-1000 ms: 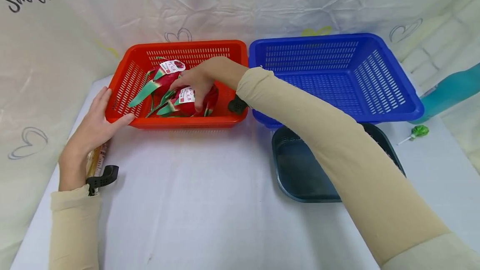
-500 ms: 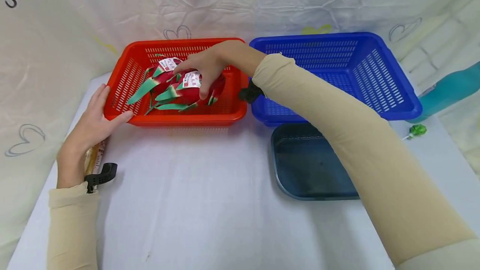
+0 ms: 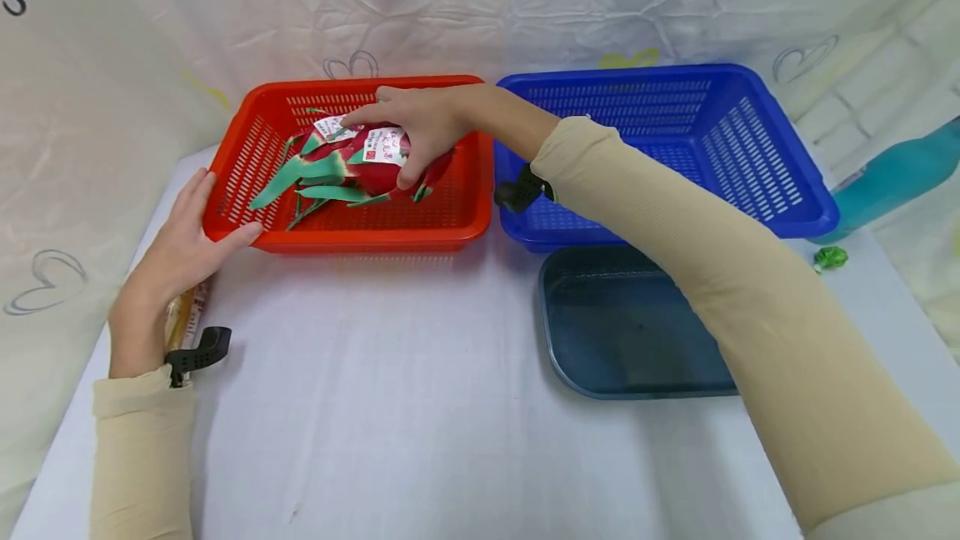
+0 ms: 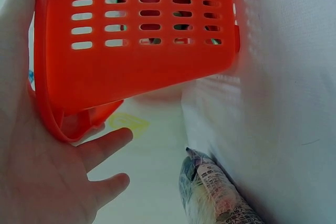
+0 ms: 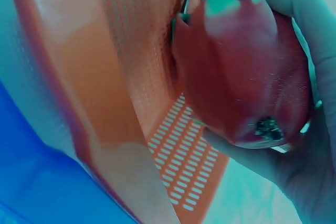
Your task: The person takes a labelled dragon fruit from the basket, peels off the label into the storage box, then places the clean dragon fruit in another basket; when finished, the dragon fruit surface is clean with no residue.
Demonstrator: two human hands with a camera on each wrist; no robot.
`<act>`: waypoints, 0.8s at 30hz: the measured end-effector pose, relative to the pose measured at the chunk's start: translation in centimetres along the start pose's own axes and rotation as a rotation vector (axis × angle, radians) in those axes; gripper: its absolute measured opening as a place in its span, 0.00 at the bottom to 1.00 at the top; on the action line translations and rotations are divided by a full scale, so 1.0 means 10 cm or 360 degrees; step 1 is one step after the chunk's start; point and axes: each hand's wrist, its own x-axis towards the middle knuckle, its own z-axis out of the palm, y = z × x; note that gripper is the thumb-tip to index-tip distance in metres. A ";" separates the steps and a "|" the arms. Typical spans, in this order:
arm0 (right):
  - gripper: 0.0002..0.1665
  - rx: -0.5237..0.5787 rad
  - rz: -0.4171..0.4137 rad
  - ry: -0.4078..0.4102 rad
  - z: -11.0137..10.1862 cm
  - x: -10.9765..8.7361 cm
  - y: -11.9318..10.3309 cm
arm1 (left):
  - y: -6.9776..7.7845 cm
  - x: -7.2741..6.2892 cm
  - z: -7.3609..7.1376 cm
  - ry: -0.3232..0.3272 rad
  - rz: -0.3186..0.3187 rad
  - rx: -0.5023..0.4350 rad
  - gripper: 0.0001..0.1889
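My right hand (image 3: 435, 125) holds a dragon fruit (image 3: 378, 180) with a white label and green leaf tips, over the red basket (image 3: 367, 242). In the right wrist view, fingers and thumb curve round the red body of this dragon fruit (image 5: 236, 72). A second labelled dragon fruit (image 3: 335, 130) lies in the basket, partly hidden behind the held one. My left hand (image 3: 176, 248) rests against the basket's front left corner, thumb along the front rim. The left wrist view shows this hand's fingers (image 4: 107, 148) extended beyond the red rim.
Right of the red basket stands a blue basket (image 3: 555, 240), with a dark tray (image 3: 622, 332) in front, partly under my right sleeve. A green-wrapped lollipop (image 3: 831, 257) and a teal bottle (image 3: 892, 177) are at the right. A plastic-wrapped packet (image 4: 215, 190) lies beside my left wrist.
My right hand has lifted the dragon fruit a little and shifted slightly right; the fruit now covers more of the second one. The left hand stays at the basket corner.
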 end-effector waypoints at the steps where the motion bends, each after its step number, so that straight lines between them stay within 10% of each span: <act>1: 0.56 0.0005 -0.0010 0.0053 0.01 -0.01 -0.01 | 0.00 0.00 0.00 0.0002 0.0002 -0.0003 0.50; 24: 0.54 -0.0025 -0.0041 0.0694 0.30 -0.34 -0.39 | 0.01 0.03 0.00 0.0001 -0.0006 -0.0007 0.49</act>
